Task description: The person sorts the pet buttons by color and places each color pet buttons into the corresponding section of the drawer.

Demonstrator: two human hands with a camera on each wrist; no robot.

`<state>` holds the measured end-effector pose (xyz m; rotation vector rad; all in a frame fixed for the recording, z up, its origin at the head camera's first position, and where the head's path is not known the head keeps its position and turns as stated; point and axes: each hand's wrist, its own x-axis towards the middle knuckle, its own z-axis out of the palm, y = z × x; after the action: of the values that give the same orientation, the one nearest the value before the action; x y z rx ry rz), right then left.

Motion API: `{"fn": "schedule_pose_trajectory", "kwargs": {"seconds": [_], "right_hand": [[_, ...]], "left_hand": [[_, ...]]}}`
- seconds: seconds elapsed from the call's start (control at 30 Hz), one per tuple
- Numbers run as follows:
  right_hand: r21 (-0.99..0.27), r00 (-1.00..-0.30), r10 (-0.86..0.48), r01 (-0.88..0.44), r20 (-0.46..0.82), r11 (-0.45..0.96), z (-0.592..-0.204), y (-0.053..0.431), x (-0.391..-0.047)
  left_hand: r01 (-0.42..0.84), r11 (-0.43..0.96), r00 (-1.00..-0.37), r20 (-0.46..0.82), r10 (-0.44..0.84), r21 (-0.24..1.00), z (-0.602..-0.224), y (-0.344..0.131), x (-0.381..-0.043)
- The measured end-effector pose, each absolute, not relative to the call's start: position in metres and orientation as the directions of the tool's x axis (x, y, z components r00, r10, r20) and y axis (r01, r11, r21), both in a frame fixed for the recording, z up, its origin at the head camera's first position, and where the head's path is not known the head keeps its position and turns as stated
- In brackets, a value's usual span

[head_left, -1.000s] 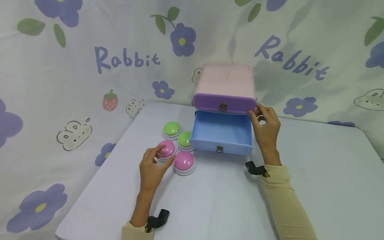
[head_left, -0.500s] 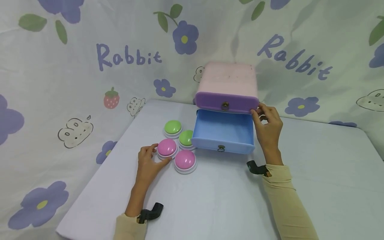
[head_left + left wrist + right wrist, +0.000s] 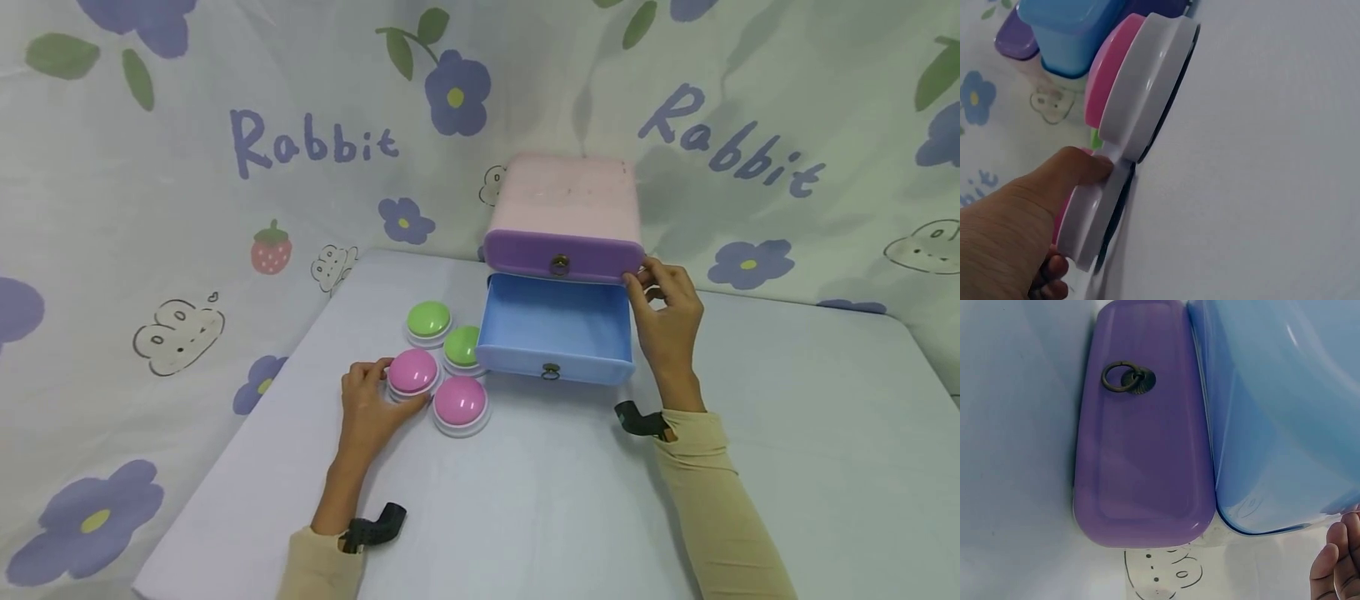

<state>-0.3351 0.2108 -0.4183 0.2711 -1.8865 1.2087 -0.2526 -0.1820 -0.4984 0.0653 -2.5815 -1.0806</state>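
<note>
My left hand holds a pink domed push button by its white base, thumb on the near side and fingers on the far left. In the left wrist view the thumb presses on the white rim. A second pink button sits just to the right, and two green buttons stand behind. At the back, my right hand grips the right edge of the pink drawer cabinet, thumb by the purple top drawer front. The blue drawer below it is pulled out and holds nothing.
Below the blue drawer, a lower purple drawer front with a ring pull is closed. A patterned cloth backdrop rises behind the white table. Black wrist mounts jut from both sleeves.
My left hand has come down from over the pink button and now holds its sides. The right hand stays at the cabinet edge, and the blue drawer remains out.
</note>
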Motion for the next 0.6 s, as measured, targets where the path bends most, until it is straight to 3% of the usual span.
{"fn": "schedule_pose_trajectory", "kwargs": {"seconds": [0.3,0.6], "right_hand": [[-0.662,-0.614,0.282,-0.576,0.738,0.48,-0.391,0.192,-0.309],[-0.665,-0.614,0.289,-0.567,0.735,0.486,-0.39,0.192,-0.312]], "left_hand": [[0.058,0.67,-0.937,0.272,-0.219,0.74,-0.488,-0.182,-0.247],[0.132,0.636,-0.914,0.342,-0.218,0.76,-0.471,-0.172,-0.245]]}}
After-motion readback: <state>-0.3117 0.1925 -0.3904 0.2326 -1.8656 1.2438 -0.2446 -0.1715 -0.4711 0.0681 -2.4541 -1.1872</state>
